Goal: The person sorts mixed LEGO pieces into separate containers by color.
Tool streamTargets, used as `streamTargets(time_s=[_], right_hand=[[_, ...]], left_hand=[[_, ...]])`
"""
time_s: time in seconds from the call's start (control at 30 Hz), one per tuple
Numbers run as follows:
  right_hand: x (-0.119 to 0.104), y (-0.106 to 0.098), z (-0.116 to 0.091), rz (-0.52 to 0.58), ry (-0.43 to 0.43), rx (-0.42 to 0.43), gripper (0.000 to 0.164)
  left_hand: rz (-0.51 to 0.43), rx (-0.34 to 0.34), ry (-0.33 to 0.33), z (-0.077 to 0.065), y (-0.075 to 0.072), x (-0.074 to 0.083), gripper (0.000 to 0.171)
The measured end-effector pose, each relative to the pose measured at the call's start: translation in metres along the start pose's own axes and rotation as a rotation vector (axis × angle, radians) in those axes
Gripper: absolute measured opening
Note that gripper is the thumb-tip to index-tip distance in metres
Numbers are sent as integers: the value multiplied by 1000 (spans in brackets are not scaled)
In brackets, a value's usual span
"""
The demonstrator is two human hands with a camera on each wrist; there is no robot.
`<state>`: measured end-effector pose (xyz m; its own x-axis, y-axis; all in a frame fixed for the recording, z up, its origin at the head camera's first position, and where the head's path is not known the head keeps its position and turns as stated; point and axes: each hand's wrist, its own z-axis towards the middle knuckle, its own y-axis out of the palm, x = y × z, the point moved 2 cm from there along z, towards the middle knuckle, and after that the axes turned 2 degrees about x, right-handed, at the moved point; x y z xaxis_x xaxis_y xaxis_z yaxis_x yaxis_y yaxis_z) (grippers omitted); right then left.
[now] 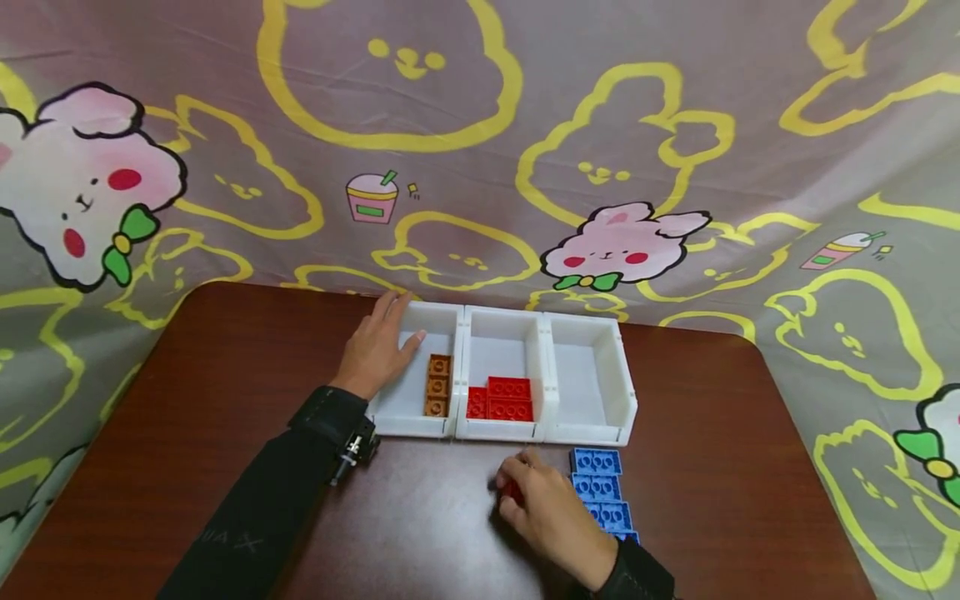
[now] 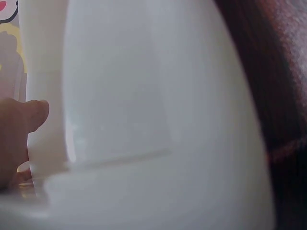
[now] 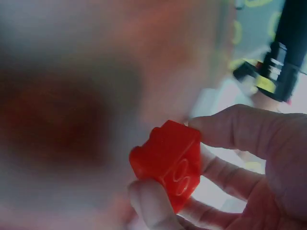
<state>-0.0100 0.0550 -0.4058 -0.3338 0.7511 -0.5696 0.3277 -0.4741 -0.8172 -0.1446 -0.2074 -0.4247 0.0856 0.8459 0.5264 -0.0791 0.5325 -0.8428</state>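
Observation:
Three white bins stand side by side on a dark brown table (image 1: 225,400). The left bin (image 1: 416,417) holds a brown brick (image 1: 438,385); the middle bin (image 1: 501,333) holds red bricks (image 1: 504,399); the right bin (image 1: 592,367) holds nothing. My left hand (image 1: 378,346) rests on the left bin's far left rim, thumb over the edge; the left wrist view shows that white wall (image 2: 144,115) close up. My right hand (image 1: 543,504) pinches a small red brick (image 3: 170,165) just above the table in front of the bins.
A column of blue bricks (image 1: 600,492) lies on the table right of my right hand. A cartoon rabbit cloth (image 1: 480,150) hangs behind and around the table. The table's rounded edges show at left and right.

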Motion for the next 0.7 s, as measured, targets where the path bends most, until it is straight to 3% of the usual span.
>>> streamTargets(time_s=[0.13, 0.27, 0.47, 0.6, 0.7], right_hand=[[-17, -23, 35, 4, -41, 153, 25], [-21, -33, 81, -32, 2, 253, 29], [-8, -20, 132, -88, 48, 273, 20], [2, -12, 148, -88, 43, 274, 17], [6, -10, 154, -77, 25, 227, 17]], left_hand=[[0, 7, 6, -1, 0, 1, 70], [-13, 0, 1, -2, 1, -1, 70], [-28, -11, -10, -4, 2, -1, 71], [-30, -8, -3, -5, 1, 0, 70], [-30, 15, 10, -5, 0, -1, 70]])
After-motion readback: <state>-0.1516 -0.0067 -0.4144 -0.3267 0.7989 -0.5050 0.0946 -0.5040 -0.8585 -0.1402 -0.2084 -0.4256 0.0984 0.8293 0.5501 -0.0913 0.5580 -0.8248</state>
